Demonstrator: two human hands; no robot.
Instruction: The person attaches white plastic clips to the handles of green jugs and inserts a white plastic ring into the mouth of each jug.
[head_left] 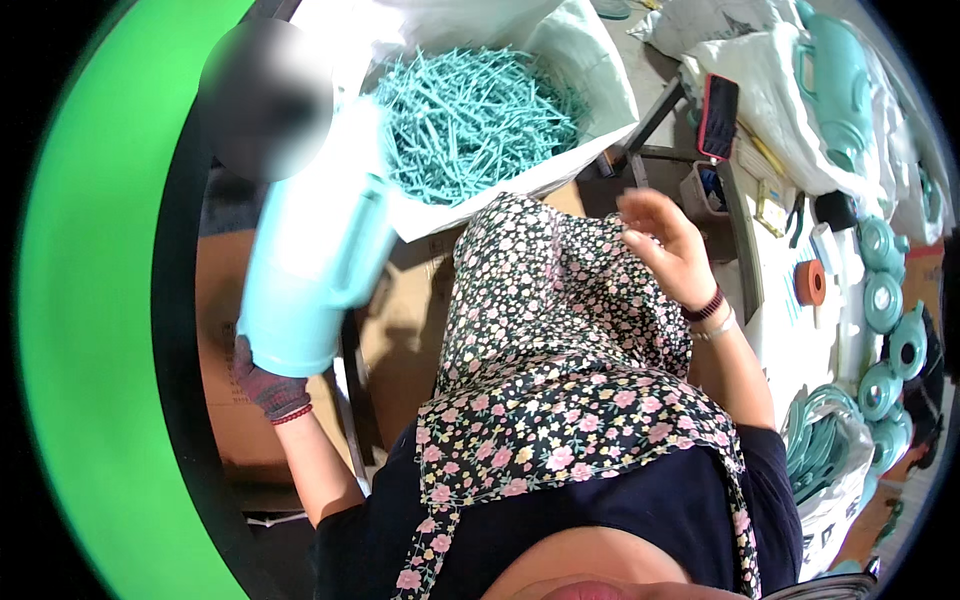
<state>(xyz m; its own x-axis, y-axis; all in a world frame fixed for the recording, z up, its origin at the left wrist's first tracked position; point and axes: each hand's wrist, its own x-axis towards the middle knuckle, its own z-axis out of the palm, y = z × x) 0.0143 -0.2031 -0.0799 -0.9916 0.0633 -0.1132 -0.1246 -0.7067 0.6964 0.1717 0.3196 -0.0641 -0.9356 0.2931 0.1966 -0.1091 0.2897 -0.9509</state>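
My left hand (272,388), in a dark knitted glove, is closed around the lower end of a pale teal plastic jug (298,305). The jug stands tilted in the air at the left, its loop handle facing right and its far end washed out by glare. My bare right hand (675,250) hangs over the right side of my lap, fingers loosely bent and apart, with nothing visible in it. Beyond my lap, a white-lined container (610,85) holds a heap of thin teal plastic strips (475,120); the jug's handle is near its left edge.
On the right-hand table are a red-edged phone (718,118), an orange-brown tape roll (810,283) and several teal round parts (882,302). Another teal jug (835,90) lies on white bagging. A bag of teal rings (825,445) stands lower right. Cardboard (395,335) lies below the container.
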